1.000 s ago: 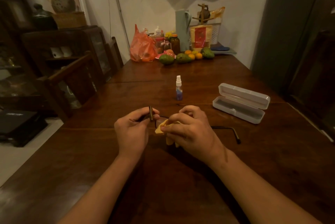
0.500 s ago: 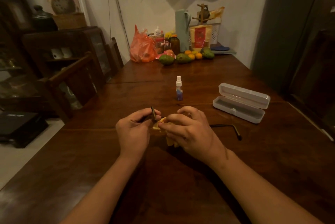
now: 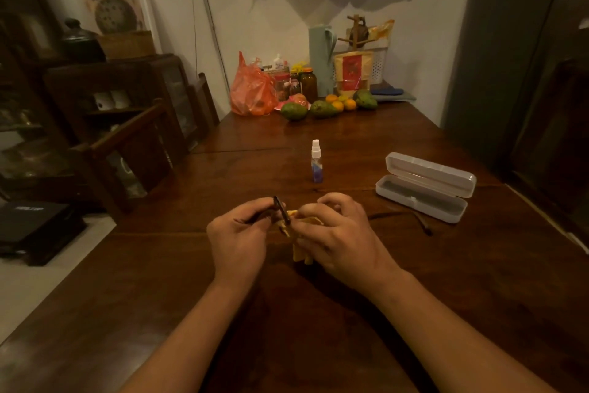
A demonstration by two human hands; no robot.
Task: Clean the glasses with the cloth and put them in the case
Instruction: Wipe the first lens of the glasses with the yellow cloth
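Above the middle of the dark wooden table (image 3: 350, 313), my left hand (image 3: 237, 236) grips the dark-framed glasses (image 3: 282, 212) by the left end of the frame. My right hand (image 3: 338, 238) pinches a yellow cloth (image 3: 301, 254) against a lens; most of the cloth and the lenses are hidden under my fingers. One temple arm sticks out to the right, just over the table. A clear plastic glasses case (image 3: 425, 190) lies open and empty to the right, beyond my right hand.
A small spray bottle (image 3: 315, 161) with blue liquid stands behind my hands. At the table's far end are an orange plastic bag (image 3: 251, 91), avocados, oranges, jars and a green jug (image 3: 320, 61). A wooden chair (image 3: 134, 150) and dark cabinet stand on the left.
My hands have drifted slightly left and closer together, and my right fingers have shifted the cloth along the lens. The temple arm on the right moved a little with them.
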